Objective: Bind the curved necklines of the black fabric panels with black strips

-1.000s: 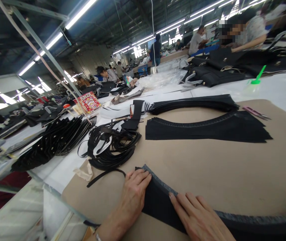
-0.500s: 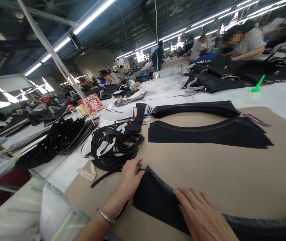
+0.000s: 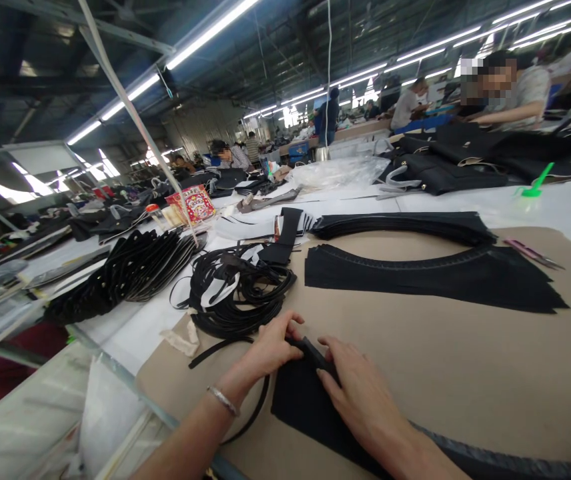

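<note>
A curved black fabric piece (image 3: 305, 407) lies on the brown board in front of me, a dark strip running along its curved edge. At the piece's upper left corner, my left hand (image 3: 278, 343) pinches the end of the strip and fabric between thumb and fingers. Just to the right, my right hand (image 3: 353, 383) holds the same edge between its thumb and forefinger. A thin black strip (image 3: 260, 410) curves on the board below my left wrist. Beyond my left hand sits a coil of black strips (image 3: 238, 300).
Two stacks of black curved pieces (image 3: 415, 273) lie at the back of the brown board (image 3: 445, 353). Pink scissors (image 3: 530, 252) are at their right, with a green bottle (image 3: 533, 190) behind. Black pieces (image 3: 130, 273) fan out on the left. Several people work farther back.
My right hand has moved left and up from lying flat on the fabric to the edge near my left hand, its thumb and forefinger closing on it. The view has shifted slightly.
</note>
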A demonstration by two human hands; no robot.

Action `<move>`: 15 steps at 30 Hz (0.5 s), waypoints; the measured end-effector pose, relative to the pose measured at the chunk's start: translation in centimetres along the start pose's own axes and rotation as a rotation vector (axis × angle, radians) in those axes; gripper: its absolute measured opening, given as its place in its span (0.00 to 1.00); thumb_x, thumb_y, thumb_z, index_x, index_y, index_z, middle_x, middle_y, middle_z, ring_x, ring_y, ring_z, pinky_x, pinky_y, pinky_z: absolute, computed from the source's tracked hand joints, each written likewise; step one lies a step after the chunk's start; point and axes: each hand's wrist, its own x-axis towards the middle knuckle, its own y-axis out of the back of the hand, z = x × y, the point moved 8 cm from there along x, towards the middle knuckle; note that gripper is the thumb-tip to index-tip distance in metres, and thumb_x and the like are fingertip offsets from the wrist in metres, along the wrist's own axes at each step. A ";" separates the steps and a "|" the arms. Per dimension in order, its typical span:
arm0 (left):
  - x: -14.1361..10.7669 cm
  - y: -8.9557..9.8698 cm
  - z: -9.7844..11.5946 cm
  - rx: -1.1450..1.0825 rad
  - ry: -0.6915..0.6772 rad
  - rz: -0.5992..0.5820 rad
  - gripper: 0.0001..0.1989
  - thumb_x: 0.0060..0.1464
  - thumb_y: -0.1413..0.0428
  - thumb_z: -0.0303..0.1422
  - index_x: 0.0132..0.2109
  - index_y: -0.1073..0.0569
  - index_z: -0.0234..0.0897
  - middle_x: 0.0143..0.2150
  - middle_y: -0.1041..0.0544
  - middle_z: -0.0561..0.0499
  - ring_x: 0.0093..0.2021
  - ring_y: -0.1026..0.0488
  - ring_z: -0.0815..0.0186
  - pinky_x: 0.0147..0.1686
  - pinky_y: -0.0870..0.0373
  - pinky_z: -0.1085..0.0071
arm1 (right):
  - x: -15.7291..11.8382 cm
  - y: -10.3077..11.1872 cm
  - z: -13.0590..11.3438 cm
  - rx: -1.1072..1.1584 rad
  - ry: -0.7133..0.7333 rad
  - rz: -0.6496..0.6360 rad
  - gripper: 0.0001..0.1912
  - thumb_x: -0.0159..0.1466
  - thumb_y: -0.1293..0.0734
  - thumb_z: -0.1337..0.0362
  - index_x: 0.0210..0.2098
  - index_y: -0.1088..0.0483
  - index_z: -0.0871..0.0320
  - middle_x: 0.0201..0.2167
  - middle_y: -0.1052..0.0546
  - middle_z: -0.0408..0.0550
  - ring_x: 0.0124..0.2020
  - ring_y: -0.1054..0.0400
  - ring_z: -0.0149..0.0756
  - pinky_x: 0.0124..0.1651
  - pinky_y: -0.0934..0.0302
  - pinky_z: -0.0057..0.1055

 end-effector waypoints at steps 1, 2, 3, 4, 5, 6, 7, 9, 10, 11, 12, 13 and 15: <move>0.0 0.1 0.2 0.013 -0.012 -0.001 0.23 0.45 0.41 0.25 0.50 0.31 0.39 0.37 0.25 0.53 0.40 0.29 0.62 0.42 0.34 0.64 | 0.1 0.0 -0.1 -0.008 -0.011 -0.011 0.20 0.63 0.38 0.71 0.55 0.35 0.62 0.47 0.26 0.56 0.50 0.33 0.46 0.51 0.42 0.43; 0.0 0.2 0.5 0.027 -0.026 -0.007 0.23 0.46 0.41 0.24 0.52 0.31 0.40 0.40 0.25 0.52 0.42 0.29 0.60 0.44 0.35 0.63 | 0.2 -0.1 -0.2 -0.014 -0.022 -0.021 0.19 0.63 0.38 0.71 0.54 0.34 0.61 0.46 0.25 0.55 0.49 0.33 0.46 0.49 0.41 0.41; 0.0 0.3 0.9 0.041 -0.050 -0.018 0.24 0.47 0.42 0.24 0.52 0.30 0.41 0.43 0.25 0.50 0.46 0.30 0.59 0.46 0.36 0.61 | 0.3 -0.1 -0.3 -0.018 -0.031 -0.028 0.18 0.63 0.37 0.71 0.53 0.33 0.61 0.45 0.25 0.55 0.48 0.32 0.45 0.48 0.41 0.40; 0.1 0.4 1.6 0.054 -0.089 -0.037 0.23 0.48 0.43 0.24 0.52 0.30 0.43 0.47 0.26 0.50 0.49 0.32 0.58 0.49 0.38 0.60 | 0.4 -0.2 -0.3 -0.022 -0.037 -0.031 0.17 0.63 0.37 0.71 0.51 0.32 0.61 0.44 0.24 0.54 0.47 0.31 0.45 0.47 0.41 0.39; 0.1 0.4 2.3 0.066 -0.137 -0.065 0.22 0.50 0.43 0.24 0.52 0.29 0.46 0.49 0.26 0.51 0.52 0.33 0.59 0.50 0.40 0.60 | 0.5 -0.2 -0.4 -0.024 -0.041 -0.030 0.16 0.62 0.37 0.72 0.50 0.32 0.60 0.44 0.24 0.53 0.46 0.31 0.44 0.47 0.41 0.38; 0.2 0.4 2.9 0.078 -0.188 -0.099 0.20 0.51 0.44 0.24 0.50 0.27 0.48 0.50 0.26 0.53 0.53 0.34 0.60 0.51 0.41 0.60 | 0.6 -0.2 -0.4 -0.027 -0.043 -0.028 0.15 0.62 0.37 0.72 0.48 0.31 0.60 0.44 0.24 0.53 0.46 0.31 0.44 0.47 0.41 0.37; 0.3 0.3 3.5 0.091 -0.235 -0.137 0.18 0.51 0.43 0.24 0.48 0.26 0.49 0.49 0.26 0.55 0.53 0.34 0.61 0.51 0.42 0.62 | 0.7 -0.2 -0.4 -0.031 -0.047 -0.026 0.14 0.62 0.38 0.73 0.47 0.30 0.60 0.44 0.24 0.53 0.45 0.30 0.44 0.46 0.41 0.37; 0.5 0.0 4.3 0.123 -0.303 -0.193 0.14 0.52 0.43 0.25 0.43 0.24 0.47 0.44 0.25 0.56 0.50 0.32 0.63 0.50 0.42 0.64 | 0.8 -0.2 -0.4 -0.044 -0.059 -0.019 0.13 0.62 0.38 0.73 0.45 0.30 0.60 0.43 0.23 0.53 0.44 0.30 0.44 0.45 0.41 0.37; 0.7 -0.2 4.5 0.140 -0.328 -0.212 0.11 0.51 0.42 0.25 0.41 0.24 0.45 0.42 0.24 0.56 0.49 0.32 0.63 0.48 0.42 0.64 | 0.8 -0.2 -0.4 -0.051 -0.064 -0.017 0.12 0.61 0.38 0.74 0.44 0.29 0.61 0.42 0.23 0.54 0.44 0.30 0.45 0.45 0.41 0.37; 0.9 -0.3 4.6 0.157 -0.349 -0.225 0.10 0.51 0.42 0.24 0.39 0.24 0.44 0.40 0.24 0.57 0.48 0.31 0.64 0.47 0.43 0.65 | 0.8 -0.2 -0.4 -0.058 -0.069 -0.012 0.11 0.62 0.38 0.74 0.43 0.29 0.61 0.41 0.23 0.54 0.44 0.30 0.45 0.45 0.41 0.37; 1.0 -0.5 4.6 0.172 -0.369 -0.233 0.09 0.51 0.42 0.24 0.37 0.24 0.43 0.39 0.23 0.57 0.46 0.30 0.64 0.47 0.43 0.65 | 0.8 -0.1 -0.5 -0.065 -0.073 -0.007 0.10 0.62 0.38 0.74 0.42 0.29 0.61 0.40 0.23 0.54 0.43 0.30 0.45 0.45 0.41 0.37; 1.1 -0.6 4.7 0.186 -0.387 -0.233 0.08 0.52 0.42 0.24 0.36 0.24 0.43 0.37 0.23 0.57 0.45 0.30 0.65 0.46 0.44 0.65 | 0.8 -0.1 -0.5 -0.070 -0.076 -0.001 0.09 0.62 0.38 0.74 0.41 0.29 0.61 0.40 0.23 0.54 0.43 0.30 0.46 0.45 0.41 0.37; 1.2 -0.7 4.7 0.210 -0.419 -0.219 0.08 0.53 0.42 0.23 0.35 0.23 0.42 0.37 0.23 0.57 0.44 0.30 0.66 0.46 0.45 0.65 | 0.7 0.0 -0.6 -0.076 -0.078 0.011 0.08 0.62 0.37 0.73 0.40 0.29 0.60 0.39 0.23 0.53 0.43 0.30 0.45 0.45 0.41 0.37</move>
